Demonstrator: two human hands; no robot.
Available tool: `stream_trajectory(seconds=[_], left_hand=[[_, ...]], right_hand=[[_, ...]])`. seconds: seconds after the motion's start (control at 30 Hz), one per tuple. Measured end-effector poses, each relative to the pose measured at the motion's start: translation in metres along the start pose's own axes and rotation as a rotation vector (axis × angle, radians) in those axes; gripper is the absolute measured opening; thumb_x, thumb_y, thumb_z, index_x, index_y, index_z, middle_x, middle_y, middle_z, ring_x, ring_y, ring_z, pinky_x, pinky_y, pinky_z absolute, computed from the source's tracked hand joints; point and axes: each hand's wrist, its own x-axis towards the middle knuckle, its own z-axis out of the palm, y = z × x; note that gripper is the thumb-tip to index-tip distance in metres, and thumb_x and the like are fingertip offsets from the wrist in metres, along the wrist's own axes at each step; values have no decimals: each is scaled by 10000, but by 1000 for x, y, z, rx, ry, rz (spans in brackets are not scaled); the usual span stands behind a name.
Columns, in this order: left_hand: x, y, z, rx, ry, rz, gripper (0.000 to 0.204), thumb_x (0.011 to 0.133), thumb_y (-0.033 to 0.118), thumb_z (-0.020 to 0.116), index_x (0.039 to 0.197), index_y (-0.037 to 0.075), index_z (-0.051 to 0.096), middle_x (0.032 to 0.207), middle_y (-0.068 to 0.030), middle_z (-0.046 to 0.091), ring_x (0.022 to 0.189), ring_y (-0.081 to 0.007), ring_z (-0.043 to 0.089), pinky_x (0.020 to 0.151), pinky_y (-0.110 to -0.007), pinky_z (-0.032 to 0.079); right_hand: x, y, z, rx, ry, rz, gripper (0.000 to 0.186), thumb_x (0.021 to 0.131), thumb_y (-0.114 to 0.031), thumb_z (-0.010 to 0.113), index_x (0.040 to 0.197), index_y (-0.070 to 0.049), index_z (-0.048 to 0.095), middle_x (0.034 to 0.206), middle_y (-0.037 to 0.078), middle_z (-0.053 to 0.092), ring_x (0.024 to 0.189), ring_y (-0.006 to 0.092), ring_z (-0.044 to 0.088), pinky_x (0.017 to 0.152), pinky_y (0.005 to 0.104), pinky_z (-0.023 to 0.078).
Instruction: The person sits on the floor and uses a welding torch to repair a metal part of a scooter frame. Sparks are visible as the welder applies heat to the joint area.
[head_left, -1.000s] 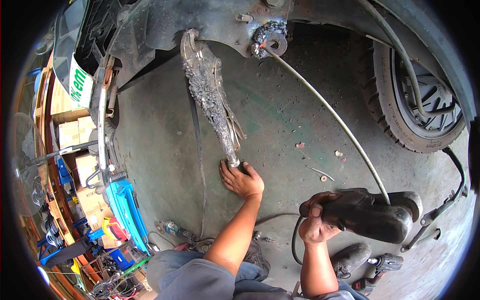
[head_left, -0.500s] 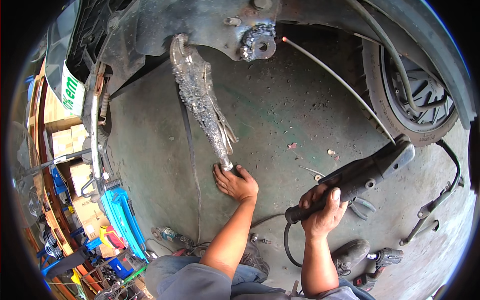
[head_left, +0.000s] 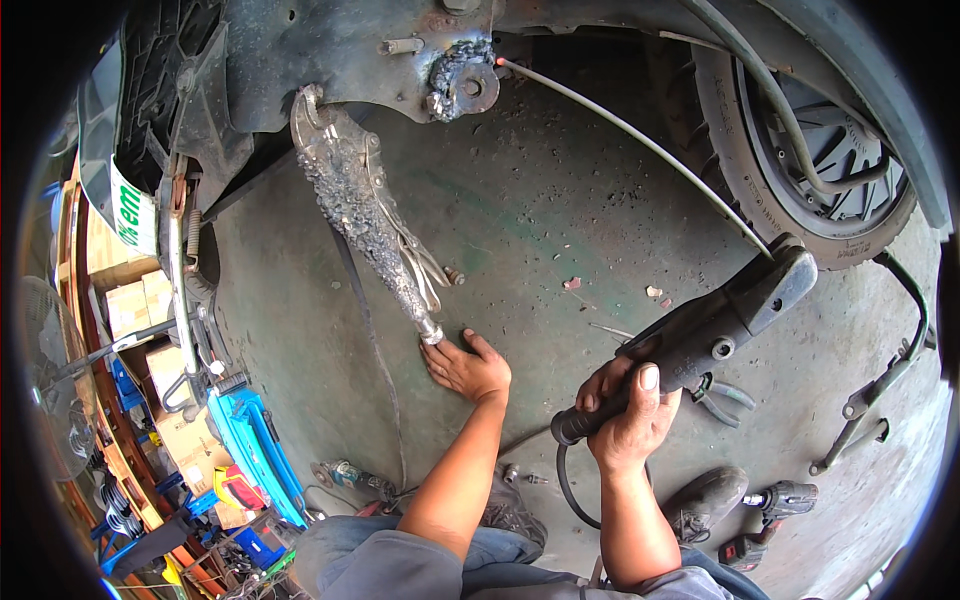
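My right hand (head_left: 637,415) is wrapped round a black welding electrode holder (head_left: 705,340), thumb along its top. A long welding rod (head_left: 640,137) runs from it up to the left, its glowing red tip beside a rough, freshly welded round lug (head_left: 473,87) on the vehicle's metal plate (head_left: 345,55). Spatter-covered locking pliers (head_left: 352,205) hang clamped by their jaws on the plate's lower edge. My left hand (head_left: 468,368) is open, palm down and fingers stretched out, at the pliers' lower end. Whether the fingertips press on it, I cannot tell.
A motorcycle-like wheel (head_left: 800,150) stands at the upper right. Combination-type pliers (head_left: 722,400), a cordless power tool (head_left: 765,515) and a grinder (head_left: 350,478) lie on the floor. A dark strap or cable (head_left: 370,320) hangs left of the locking pliers. Boxes (head_left: 190,440) and a blue case (head_left: 255,445) line the left.
The plate, lug and locking pliers have shifted left in view as the view moved. My right hand and the electrode holder still point at the lug; the left hand stays at the pliers' end.
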Motion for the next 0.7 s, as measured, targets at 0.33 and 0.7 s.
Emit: stream_trajectory(seconds=[0.33, 0.7], left_hand=[[1, 0, 0, -5, -12, 3, 548, 949, 342, 475, 1420, 70, 410, 1534, -179, 338, 1423, -354, 313, 1138, -528, 223], [-2, 4, -2, -14, -23, -1, 580, 937, 340, 486, 1418, 27, 400, 1525, -201, 345, 1424, -366, 307, 1146, -533, 213]], right_hand=[[-1, -3, 1, -30, -40, 8, 423, 984, -361, 591, 1208, -37, 435, 675, 52, 448, 490, 169, 490, 450, 325, 464], [-2, 0, 2, -55, 57, -95, 378, 950, -279, 658, 1101, -11, 438, 684, 82, 526, 499, 161, 519, 466, 294, 465]])
